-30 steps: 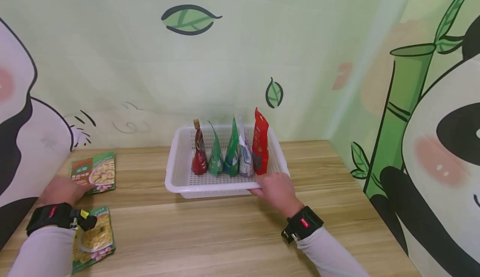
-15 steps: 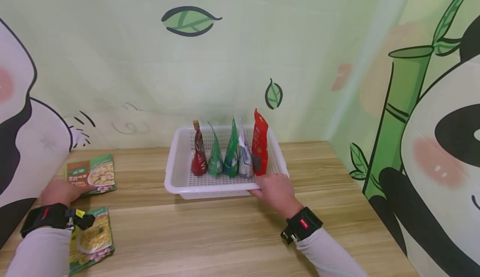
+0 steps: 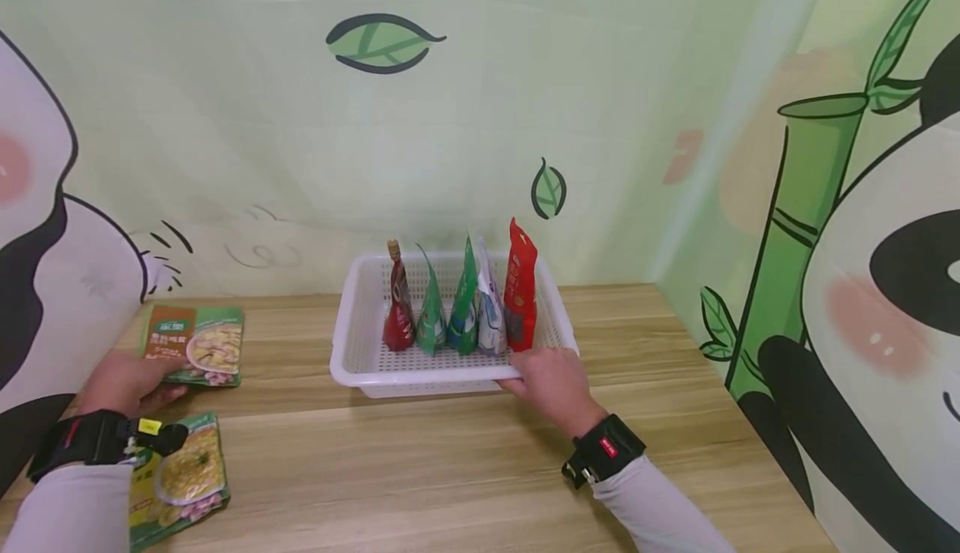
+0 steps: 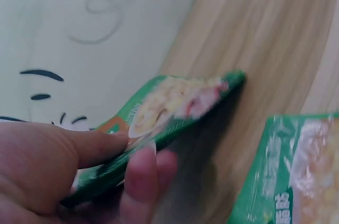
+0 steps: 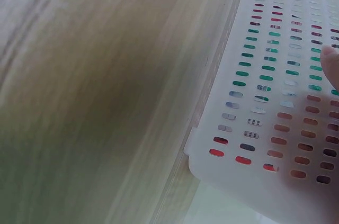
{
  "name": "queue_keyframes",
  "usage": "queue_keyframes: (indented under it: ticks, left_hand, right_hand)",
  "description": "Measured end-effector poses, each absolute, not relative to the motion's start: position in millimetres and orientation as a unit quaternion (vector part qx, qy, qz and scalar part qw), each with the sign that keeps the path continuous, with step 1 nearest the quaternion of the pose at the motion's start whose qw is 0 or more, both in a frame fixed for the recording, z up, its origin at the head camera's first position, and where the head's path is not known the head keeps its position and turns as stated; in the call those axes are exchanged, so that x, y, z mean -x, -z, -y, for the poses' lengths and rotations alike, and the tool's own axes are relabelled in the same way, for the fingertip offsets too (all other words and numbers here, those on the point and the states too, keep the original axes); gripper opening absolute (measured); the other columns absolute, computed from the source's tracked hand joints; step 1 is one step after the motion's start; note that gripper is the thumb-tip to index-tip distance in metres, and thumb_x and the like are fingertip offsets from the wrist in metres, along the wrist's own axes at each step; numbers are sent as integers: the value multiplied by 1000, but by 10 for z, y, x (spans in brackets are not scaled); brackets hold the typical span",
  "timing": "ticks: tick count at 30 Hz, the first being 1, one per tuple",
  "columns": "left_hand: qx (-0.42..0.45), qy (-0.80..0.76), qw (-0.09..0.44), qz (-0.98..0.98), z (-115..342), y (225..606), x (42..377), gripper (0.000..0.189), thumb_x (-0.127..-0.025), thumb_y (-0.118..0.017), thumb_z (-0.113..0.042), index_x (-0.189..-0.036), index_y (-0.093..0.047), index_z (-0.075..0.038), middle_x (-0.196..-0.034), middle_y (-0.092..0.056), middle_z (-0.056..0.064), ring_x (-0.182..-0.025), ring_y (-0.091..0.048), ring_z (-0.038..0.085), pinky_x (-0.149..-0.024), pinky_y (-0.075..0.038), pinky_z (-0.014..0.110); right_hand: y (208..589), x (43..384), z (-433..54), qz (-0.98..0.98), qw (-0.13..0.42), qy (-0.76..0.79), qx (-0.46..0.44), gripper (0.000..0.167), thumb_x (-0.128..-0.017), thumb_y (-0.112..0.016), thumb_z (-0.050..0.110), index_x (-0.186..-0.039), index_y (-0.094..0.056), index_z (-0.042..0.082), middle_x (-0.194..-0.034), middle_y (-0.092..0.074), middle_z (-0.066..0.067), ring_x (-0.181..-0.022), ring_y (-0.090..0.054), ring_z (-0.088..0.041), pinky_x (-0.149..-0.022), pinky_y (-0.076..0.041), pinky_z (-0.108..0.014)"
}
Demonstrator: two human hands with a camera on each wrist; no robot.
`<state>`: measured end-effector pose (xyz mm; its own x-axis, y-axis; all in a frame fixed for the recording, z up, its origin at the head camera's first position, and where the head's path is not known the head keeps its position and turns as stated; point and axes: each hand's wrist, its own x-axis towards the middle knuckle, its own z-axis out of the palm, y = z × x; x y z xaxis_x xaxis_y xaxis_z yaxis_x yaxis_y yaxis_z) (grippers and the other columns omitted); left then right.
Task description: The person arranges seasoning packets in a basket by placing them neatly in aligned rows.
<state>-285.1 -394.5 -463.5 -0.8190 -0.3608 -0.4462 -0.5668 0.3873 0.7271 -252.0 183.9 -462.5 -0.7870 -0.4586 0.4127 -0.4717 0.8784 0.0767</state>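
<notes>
My left hand (image 3: pixel 123 382) pinches a green and brown food packet (image 3: pixel 206 345) by its near left edge, thumb on top and fingers beneath. In the left wrist view that packet (image 4: pixel 180 102) is tilted, its near edge raised off the table. A second green and yellow packet (image 3: pixel 191 470) lies flat nearer to me, partly covered by the left wrist's strap and camera. My right hand (image 3: pixel 555 382) grips the near right rim of a white perforated basket (image 3: pixel 442 376). Only a fingertip (image 5: pixel 331 65) of it shows in the right wrist view, against the basket wall.
Inside the basket several packets stand upright in a row: a dark red one (image 3: pixel 399 311), a green one (image 3: pixel 431 316), another green one (image 3: pixel 463 311), a white and blue one (image 3: pixel 491 316) and a red one (image 3: pixel 521 286). A printed curtain (image 3: pixel 480 120) hangs behind the wooden table (image 3: pixel 390 470).
The far packet lay flat under my left fingers; now the hand has taken hold of it, lifted its near edge and shifted it slightly right. The right hand and basket stay put.
</notes>
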Motion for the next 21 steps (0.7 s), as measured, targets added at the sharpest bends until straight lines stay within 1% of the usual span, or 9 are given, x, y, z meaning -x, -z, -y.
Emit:
queue_keyframes:
  ticks: [2, 6, 8, 10, 12, 15, 17, 19, 21]
  left_hand:
    - [265, -482, 104, -828, 3926, 4611, 2834, 64, -102, -58, -26, -137, -35, 23, -74, -69, 9, -65, -74, 20, -62, -60, 33]
    - [213, -505, 58, -835, 3777, 4577, 2774, 62, -103, -58, -26, -139, -35, 20, -101, -66, 18, -70, -77, 18, -69, -62, 33]
    - [186, -518, 26, -834, 3663, 4565, 2752, 61, -103, -59, -25, -139, -35, 18, -114, -60, 24, -70, -76, 14, -71, -62, 32]
    - [167, -533, 4, -830, 3540, 4535, 2727, 62, -104, -59, -25, -144, -33, 14, -125, -55, 27, -72, -75, 9, -75, -63, 33]
    - [148, -548, -10, -823, 3423, 4495, 2695, 65, -104, -59, -27, -150, -31, 9, -134, -52, 28, -75, -73, 3, -79, -62, 33]
    - [126, -575, -29, -808, 3249, 4409, 2621, 70, -103, -62, -30, -155, -29, 3, -136, -53, 19, -82, -70, -3, -83, -61, 32]
    - [116, -595, -46, -794, 3124, 4334, 2563, 71, -100, -65, -31, -155, -32, -1, -129, -57, 8, -85, -67, -6, -82, -61, 30]
    - [106, -631, -68, -765, 2995, 4248, 2494, 68, -98, -69, -29, -152, -36, -4, -120, -57, -2, -87, -67, -6, -80, -61, 29]
    - [95, -662, -89, -738, 2870, 4165, 2425, 64, -96, -71, -28, -148, -40, -8, -115, -58, -7, -88, -68, -5, -78, -61, 27]
  right_hand:
    - [4626, 2518, -1837, 944, 215, -19, -249, 33, -87, -79, 46, -70, -68, 20, -52, -45, 10, -51, -42, -7, -50, -27, -23]
    - [4627, 2522, -1841, 944, 217, -18, -249, 33, -88, -79, 46, -70, -67, 20, -52, -44, 10, -51, -42, -7, -50, -27, -23]
    - [4620, 2528, -1844, 944, 218, -16, -248, 34, -88, -79, 47, -70, -67, 20, -51, -44, 10, -50, -41, -7, -50, -26, -24]
    - [4615, 2533, -1843, 943, 218, -18, -249, 34, -87, -79, 47, -70, -68, 20, -51, -44, 10, -51, -41, -7, -50, -25, -24]
    - [4612, 2535, -1838, 943, 217, -21, -251, 34, -87, -79, 47, -70, -69, 20, -51, -44, 10, -51, -40, -7, -50, -24, -23]
    - [4623, 2540, -1830, 943, 214, -23, -255, 34, -88, -78, 48, -70, -69, 20, -51, -43, 10, -51, -39, -6, -50, -23, -22]
    - [4634, 2541, -1831, 943, 212, -23, -255, 35, -88, -78, 48, -70, -68, 20, -51, -43, 10, -50, -39, -6, -50, -23, -22]
    - [4640, 2541, -1836, 943, 212, -23, -254, 35, -88, -78, 49, -70, -68, 20, -51, -43, 10, -50, -39, -7, -50, -24, -22]
    - [4640, 2541, -1845, 943, 214, -22, -253, 35, -87, -78, 49, -71, -69, 20, -51, -45, 10, -50, -40, -7, -50, -26, -23]
